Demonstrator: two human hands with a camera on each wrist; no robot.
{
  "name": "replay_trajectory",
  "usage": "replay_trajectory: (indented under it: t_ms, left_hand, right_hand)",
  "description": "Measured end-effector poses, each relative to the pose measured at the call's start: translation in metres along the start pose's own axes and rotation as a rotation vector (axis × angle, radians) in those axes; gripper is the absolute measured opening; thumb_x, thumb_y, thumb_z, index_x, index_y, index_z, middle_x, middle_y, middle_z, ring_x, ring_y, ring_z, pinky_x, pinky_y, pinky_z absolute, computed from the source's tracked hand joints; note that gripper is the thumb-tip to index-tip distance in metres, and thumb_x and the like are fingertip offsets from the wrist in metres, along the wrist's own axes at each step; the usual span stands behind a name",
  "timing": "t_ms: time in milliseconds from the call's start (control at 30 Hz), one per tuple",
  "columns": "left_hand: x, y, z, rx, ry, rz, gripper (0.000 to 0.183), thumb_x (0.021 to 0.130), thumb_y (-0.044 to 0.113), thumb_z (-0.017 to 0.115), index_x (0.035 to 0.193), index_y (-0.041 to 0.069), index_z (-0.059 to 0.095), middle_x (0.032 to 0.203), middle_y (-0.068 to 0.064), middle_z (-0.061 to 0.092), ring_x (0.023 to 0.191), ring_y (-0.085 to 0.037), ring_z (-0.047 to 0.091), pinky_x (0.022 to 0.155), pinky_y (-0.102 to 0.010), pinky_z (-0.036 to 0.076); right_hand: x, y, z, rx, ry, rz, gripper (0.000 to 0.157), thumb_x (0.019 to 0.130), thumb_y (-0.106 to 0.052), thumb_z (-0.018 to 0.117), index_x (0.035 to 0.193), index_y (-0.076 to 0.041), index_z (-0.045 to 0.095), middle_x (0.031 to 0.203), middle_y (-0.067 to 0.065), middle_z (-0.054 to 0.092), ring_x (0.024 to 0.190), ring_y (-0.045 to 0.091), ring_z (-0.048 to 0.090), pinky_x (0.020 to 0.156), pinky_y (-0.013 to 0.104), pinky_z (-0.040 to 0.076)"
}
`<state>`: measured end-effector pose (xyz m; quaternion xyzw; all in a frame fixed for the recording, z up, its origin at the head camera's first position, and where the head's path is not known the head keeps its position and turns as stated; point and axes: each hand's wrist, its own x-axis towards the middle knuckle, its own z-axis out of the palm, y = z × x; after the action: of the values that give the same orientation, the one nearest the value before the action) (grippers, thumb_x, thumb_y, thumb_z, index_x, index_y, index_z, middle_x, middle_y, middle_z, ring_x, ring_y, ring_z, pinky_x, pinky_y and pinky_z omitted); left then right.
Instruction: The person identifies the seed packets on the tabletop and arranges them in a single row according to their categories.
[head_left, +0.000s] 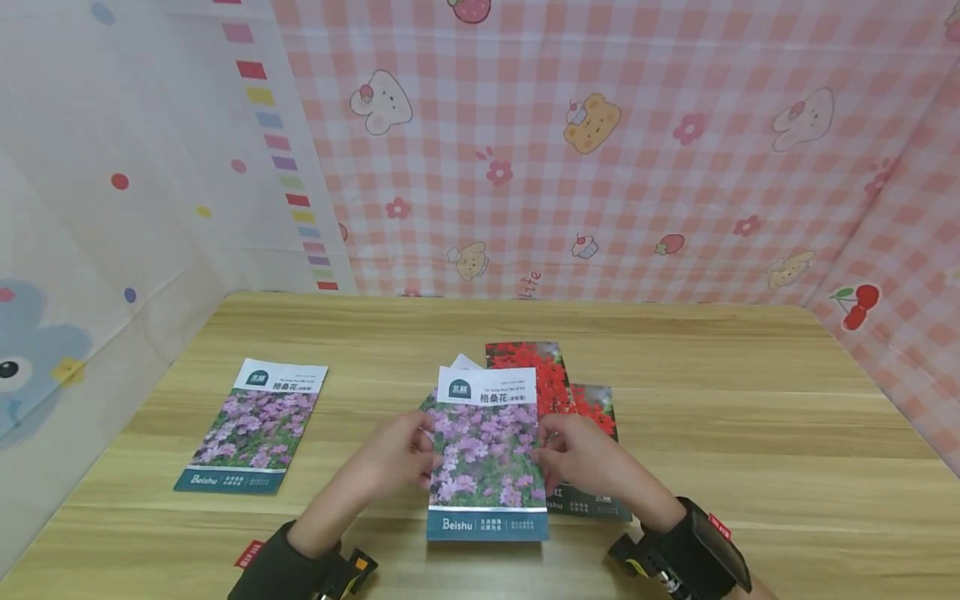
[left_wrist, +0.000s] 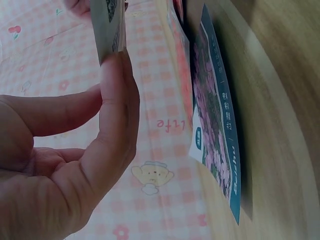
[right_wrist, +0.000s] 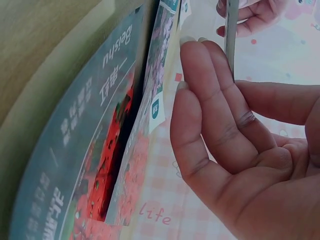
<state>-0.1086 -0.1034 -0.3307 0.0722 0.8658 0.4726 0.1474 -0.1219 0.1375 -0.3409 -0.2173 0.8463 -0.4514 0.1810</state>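
Note:
In the head view, both hands hold a seed packet with pink flowers, its printed front facing up. My left hand pinches its left edge, and my right hand pinches the right edge between thumb and fingers. Both wrist views show this packet edge-on, raised above the table. Below it lie two red-flower seed packets, one farther back and one to the right. Another pink-flower packet lies under the held one, mostly hidden from the head view.
A separate pink-flower packet lies at a slant on the left of the wooden table. A pink checked cloth with cartoon prints hangs behind the table, and a white patterned cloth hangs along the left.

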Motion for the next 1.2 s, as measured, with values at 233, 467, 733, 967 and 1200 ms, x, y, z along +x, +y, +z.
replay_trajectory:
  t_ms: [233, 467, 733, 967, 1200]
  left_hand:
    - [-0.001, 0.0, -0.001, -0.036, 0.006, -0.023, 0.03, 0.082, -0.01, 0.058, 0.11, -0.006, 0.049, 0.079, -0.011, 0.054, 0.055, -0.018, 0.057, 0.055, -0.033, 0.053]
    - [-0.003, -0.001, -0.012, -0.115, -0.035, 0.006, 0.024, 0.086, -0.011, 0.05, 0.109, -0.002, 0.046, 0.083, -0.013, 0.052, 0.061, -0.019, 0.056, 0.058, -0.034, 0.053]
    - [-0.004, -0.004, -0.026, -0.18, -0.072, 0.015, 0.028, 0.089, -0.014, 0.041, 0.115, -0.003, 0.043, 0.087, -0.014, 0.048, 0.065, -0.019, 0.053, 0.061, -0.037, 0.052]
    - [-0.005, -0.014, -0.048, -0.157, -0.037, 0.003, 0.028, 0.09, -0.012, 0.041, 0.117, -0.005, 0.04, 0.085, -0.014, 0.047, 0.065, -0.019, 0.051, 0.06, -0.038, 0.052]
    - [-0.009, -0.033, -0.08, -0.033, 0.011, -0.041, 0.03, 0.092, -0.009, 0.041, 0.121, -0.006, 0.036, 0.085, -0.014, 0.049, 0.065, -0.02, 0.053, 0.062, -0.037, 0.052]
  right_hand:
    - [-0.001, 0.0, 0.0, 0.026, -0.003, -0.003, 0.012, 0.089, 0.0, 0.053, 0.079, 0.0, 0.048, 0.06, 0.007, 0.062, 0.054, 0.026, 0.063, 0.048, 0.032, 0.049]
    - [0.0, 0.003, 0.0, 0.003, -0.006, -0.034, 0.013, 0.089, -0.006, 0.055, 0.092, 0.006, 0.054, 0.065, 0.005, 0.064, 0.058, 0.021, 0.064, 0.056, 0.031, 0.052]
    - [0.001, 0.005, -0.002, -0.026, -0.023, -0.053, 0.029, 0.089, -0.009, 0.053, 0.109, 0.012, 0.054, 0.072, 0.003, 0.066, 0.064, 0.016, 0.064, 0.061, 0.026, 0.051]
    - [0.002, 0.003, -0.002, -0.052, -0.03, -0.033, 0.026, 0.089, -0.01, 0.056, 0.106, 0.009, 0.058, 0.071, 0.005, 0.065, 0.065, 0.019, 0.064, 0.059, 0.025, 0.049]
    - [0.003, 0.005, -0.001, -0.071, -0.039, -0.04, 0.024, 0.089, -0.008, 0.055, 0.105, 0.009, 0.059, 0.072, 0.006, 0.066, 0.066, 0.019, 0.064, 0.058, 0.025, 0.049]
